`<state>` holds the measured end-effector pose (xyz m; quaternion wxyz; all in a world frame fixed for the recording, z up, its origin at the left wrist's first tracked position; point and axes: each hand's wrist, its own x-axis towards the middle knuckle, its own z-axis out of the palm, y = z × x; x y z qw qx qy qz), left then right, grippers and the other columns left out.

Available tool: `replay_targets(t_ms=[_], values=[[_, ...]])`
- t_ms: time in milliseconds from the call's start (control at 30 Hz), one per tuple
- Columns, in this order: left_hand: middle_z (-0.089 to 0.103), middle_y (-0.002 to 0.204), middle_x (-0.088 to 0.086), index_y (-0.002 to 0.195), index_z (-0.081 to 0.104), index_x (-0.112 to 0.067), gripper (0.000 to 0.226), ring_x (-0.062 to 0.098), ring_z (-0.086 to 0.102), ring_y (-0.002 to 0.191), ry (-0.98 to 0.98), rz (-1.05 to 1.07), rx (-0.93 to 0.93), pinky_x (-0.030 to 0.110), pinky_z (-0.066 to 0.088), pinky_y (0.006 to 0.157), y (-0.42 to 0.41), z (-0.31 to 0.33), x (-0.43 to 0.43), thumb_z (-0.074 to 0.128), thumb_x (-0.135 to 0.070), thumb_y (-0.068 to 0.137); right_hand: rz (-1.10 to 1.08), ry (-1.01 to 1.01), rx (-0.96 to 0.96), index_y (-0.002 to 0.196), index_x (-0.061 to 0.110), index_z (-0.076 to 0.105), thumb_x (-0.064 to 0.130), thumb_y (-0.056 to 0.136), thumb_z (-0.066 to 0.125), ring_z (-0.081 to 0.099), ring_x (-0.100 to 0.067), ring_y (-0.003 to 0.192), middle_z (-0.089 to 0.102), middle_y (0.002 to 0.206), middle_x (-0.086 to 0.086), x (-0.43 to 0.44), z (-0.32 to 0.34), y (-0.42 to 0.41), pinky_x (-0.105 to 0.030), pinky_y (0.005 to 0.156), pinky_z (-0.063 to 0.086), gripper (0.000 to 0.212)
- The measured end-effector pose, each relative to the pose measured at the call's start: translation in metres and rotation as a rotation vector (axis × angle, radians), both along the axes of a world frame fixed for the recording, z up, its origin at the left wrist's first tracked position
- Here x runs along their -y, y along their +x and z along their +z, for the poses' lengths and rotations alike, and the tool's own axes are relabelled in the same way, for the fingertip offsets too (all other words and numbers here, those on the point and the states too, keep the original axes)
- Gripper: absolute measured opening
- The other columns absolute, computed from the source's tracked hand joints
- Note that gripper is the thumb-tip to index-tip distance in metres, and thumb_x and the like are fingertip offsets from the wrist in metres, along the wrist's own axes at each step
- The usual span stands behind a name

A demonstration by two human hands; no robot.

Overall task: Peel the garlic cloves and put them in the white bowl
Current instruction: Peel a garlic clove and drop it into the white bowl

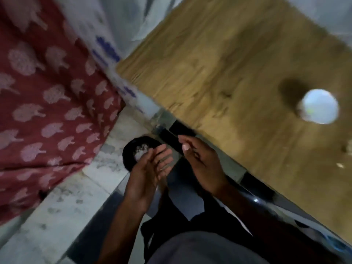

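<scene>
White bowl (318,106): stands upright on the wooden table (209,54), at 3 o'clock in the view and well apart from both hands. Blur hides what is inside it.
Left hand (150,168): at 6 o'clock, below the table edge, with the fingers straight and lying side by side and the palm turned toward the other hand. Nothing is seen in its grasp.
Right hand (200,159): just beside the left hand, at its 2 o'clock. The fingers are loosely spread and the thumb is raised with its nail showing. It pinches nothing that can be made out, and the two hands are not touching.
Black dish (127,155): on the floor at 11 o'clock from the left hand, whose fingertips partly cover it.
Whitish scraps (140,149): a small heap inside the black dish, too blurred to tell peel from clove.
Pale bits (341,165): on the table at 4 o'clock, near the view's edge. What they are cannot be told.
Red cloth (47,92): patterned, fills 9 to 11 o'clock.
Floor (57,216): pale mottled stone at 7 o'clock.
</scene>
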<state>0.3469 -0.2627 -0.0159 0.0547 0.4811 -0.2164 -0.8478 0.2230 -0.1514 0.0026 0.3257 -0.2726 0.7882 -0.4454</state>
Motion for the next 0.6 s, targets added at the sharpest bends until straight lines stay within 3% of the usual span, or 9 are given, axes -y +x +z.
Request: replay_targets(t_ms=[100, 200, 400, 500, 600], values=[[0.075, 0.099, 0.001, 0.109, 0.066, -0.015, 0.026, 0.011, 0.069, 0.082, -0.226, -0.230, 0.011, 0.026, 0.048, 0.077, -0.069, 0.032, -0.050, 0.041, -0.020, 0.103, -0.180, -0.036, -0.011, 0.118, 0.017, 0.068, 0.024, 0.100, 0.057, 0.065, 0.003, 0.095, 0.072, 0.106, 0.009, -0.076, 0.036, -0.049, -0.012, 0.077, 0.048, 0.022], [0.074, 0.086, -0.004, 0.101, 0.067, -0.018, 0.026, 0.006, 0.068, 0.070, -0.313, -0.447, -0.009, 0.021, 0.049, 0.064, -0.140, 0.040, -0.102, 0.042, -0.011, 0.101, -0.359, -0.015, -0.034, 0.108, 0.016, 0.071, 0.013, 0.097, 0.060, 0.069, -0.002, 0.083, 0.075, 0.092, 0.007, -0.150, 0.036, -0.091, -0.019, 0.073, 0.051, 0.016], [0.072, 0.087, 0.001, 0.102, 0.067, -0.013, 0.016, 0.010, 0.065, 0.074, -0.414, -0.779, -0.174, 0.019, 0.048, 0.061, -0.261, 0.040, -0.229, 0.052, -0.011, 0.098, -0.679, 0.030, -0.046, 0.100, 0.014, 0.073, -0.001, 0.093, 0.058, 0.069, -0.010, 0.069, 0.075, 0.082, 0.000, -0.294, 0.010, -0.151, -0.021, 0.065, 0.051, 0.022], [0.070, 0.084, 0.002, 0.098, 0.069, -0.010, 0.011, 0.013, 0.063, 0.074, -0.681, -0.924, -0.196, 0.019, 0.047, 0.060, -0.298, 0.023, -0.282, 0.059, -0.007, 0.093, -0.739, 0.087, -0.160, 0.099, 0.016, 0.074, 0.000, 0.090, 0.061, 0.069, -0.007, 0.071, 0.075, 0.085, 0.001, -0.344, -0.007, -0.175, -0.022, 0.067, 0.052, 0.022], [0.071, 0.089, -0.002, 0.095, 0.071, -0.014, 0.009, 0.009, 0.064, 0.081, -1.140, -1.095, -0.284, 0.018, 0.046, 0.073, -0.333, -0.001, -0.323, 0.066, -0.009, 0.088, -0.790, 0.128, -0.244, 0.099, 0.014, 0.075, 0.003, 0.089, 0.065, 0.070, -0.011, 0.077, 0.074, 0.088, 0.003, -0.382, -0.015, -0.195, -0.027, 0.071, 0.056, 0.019]])
